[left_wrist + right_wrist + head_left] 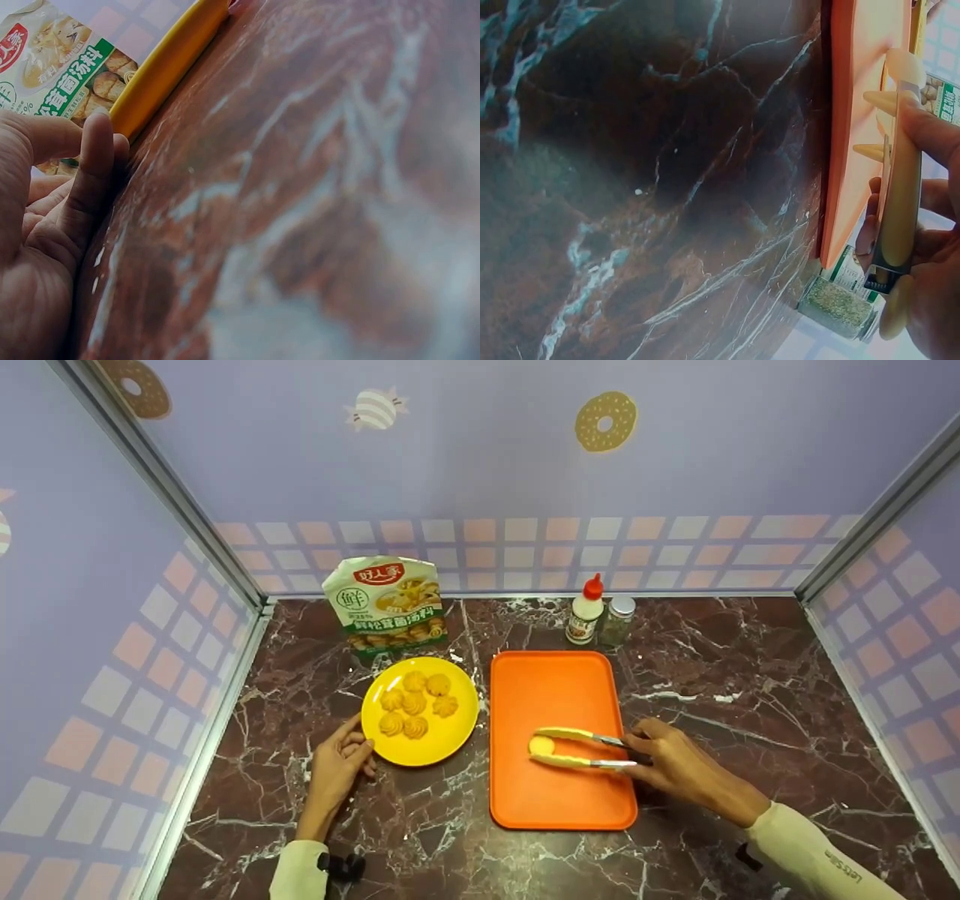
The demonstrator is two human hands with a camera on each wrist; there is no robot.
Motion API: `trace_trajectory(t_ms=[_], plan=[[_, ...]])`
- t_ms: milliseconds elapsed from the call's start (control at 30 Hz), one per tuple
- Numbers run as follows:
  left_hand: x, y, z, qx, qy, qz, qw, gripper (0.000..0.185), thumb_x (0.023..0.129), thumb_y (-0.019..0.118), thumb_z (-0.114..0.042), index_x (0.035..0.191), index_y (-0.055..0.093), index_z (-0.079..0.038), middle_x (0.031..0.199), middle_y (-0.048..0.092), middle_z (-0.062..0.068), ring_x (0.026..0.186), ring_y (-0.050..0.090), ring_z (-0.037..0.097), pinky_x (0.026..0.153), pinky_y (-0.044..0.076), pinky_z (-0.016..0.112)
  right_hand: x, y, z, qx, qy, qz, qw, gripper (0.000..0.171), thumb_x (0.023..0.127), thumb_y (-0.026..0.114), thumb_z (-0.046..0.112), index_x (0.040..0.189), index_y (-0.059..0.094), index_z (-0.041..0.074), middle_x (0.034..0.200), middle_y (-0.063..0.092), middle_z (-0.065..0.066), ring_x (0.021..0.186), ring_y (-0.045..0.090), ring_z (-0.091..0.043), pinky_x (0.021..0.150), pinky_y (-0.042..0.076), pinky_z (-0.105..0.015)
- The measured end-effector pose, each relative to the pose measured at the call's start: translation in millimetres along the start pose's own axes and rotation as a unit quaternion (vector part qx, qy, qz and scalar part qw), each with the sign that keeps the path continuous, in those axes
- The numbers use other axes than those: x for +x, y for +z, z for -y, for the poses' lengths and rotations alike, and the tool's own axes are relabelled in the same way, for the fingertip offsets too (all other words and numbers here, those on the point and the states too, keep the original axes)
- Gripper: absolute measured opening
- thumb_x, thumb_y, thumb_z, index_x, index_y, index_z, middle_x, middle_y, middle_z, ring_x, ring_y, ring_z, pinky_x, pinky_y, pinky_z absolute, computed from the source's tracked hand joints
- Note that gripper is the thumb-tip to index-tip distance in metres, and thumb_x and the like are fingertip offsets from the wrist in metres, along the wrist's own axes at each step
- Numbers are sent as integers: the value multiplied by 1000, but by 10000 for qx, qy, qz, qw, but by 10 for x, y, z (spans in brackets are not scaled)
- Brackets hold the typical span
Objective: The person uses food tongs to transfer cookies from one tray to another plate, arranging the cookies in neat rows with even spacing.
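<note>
My right hand point(667, 754) grips a pair of tongs point(574, 733) with yellow tips and metal arms, low over the orange tray point(555, 682). Between the tong tips sits a small, round, smooth yellow piece point(541, 745). The right wrist view shows the tongs point(900, 195) from the side, thumb along one arm. At the left edge of a yellow plate point(450, 742), my left hand point(337, 765) pinches the rim with thumb and finger. Several piped, swirled cookies point(414, 703) lie on that plate. In the left wrist view, fingertips meet the plate's edge point(169, 64).
A green and white food pouch point(386, 607) stands behind the plate. Beyond the tray are a red-capped squeeze bottle point(583, 619) and a glass jar of dried herbs point(618, 622). Patterned purple walls point(480, 465) enclose the dark marbled table point(735, 682) on three sides.
</note>
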State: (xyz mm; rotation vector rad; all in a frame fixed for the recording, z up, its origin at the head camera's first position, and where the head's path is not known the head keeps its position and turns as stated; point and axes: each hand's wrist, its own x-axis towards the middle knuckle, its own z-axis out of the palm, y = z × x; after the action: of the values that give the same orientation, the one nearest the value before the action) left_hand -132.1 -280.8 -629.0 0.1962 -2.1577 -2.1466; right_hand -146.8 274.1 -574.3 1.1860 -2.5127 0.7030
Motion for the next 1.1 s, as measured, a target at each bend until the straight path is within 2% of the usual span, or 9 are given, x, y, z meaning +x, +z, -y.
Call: trace_trajectory(t_ms=[233,500,700,1100], plan=[[-2,-2,-1,44,-17,14,10000,60,101,67,14,158,49,12,96,67,23,61,67,17,52,62,28,-3,-12,-10,-18,71,3,10000,41,79,101,16,112,82,0,103,67,-8,85,63,-16,63,59,-33],[-10,-9,-32,170,-19,23,9999,60,102,68,12,159,50,10,99,67,26,62,68,18,53,62,28,36,-25,2,135,336,63,9993,39,81,100,16,113,82,1,101,65,-4,83,59,-11,62,55,-27],[-10,-4,-31,180,-1,12,9998,60,102,68,12,159,50,11,98,68,26,62,67,18,53,62,28,86,-23,5,134,280,-28,9995,36,82,99,12,110,82,-1,101,65,-5,82,59,-12,62,54,-27],[-9,5,-41,155,-13,-8,9999,60,101,68,13,158,51,11,98,68,25,62,67,18,53,62,28,156,-8,-10,67,234,-98,9997,36,81,100,14,108,81,-1,103,65,-8,83,59,-13,62,55,-29]])
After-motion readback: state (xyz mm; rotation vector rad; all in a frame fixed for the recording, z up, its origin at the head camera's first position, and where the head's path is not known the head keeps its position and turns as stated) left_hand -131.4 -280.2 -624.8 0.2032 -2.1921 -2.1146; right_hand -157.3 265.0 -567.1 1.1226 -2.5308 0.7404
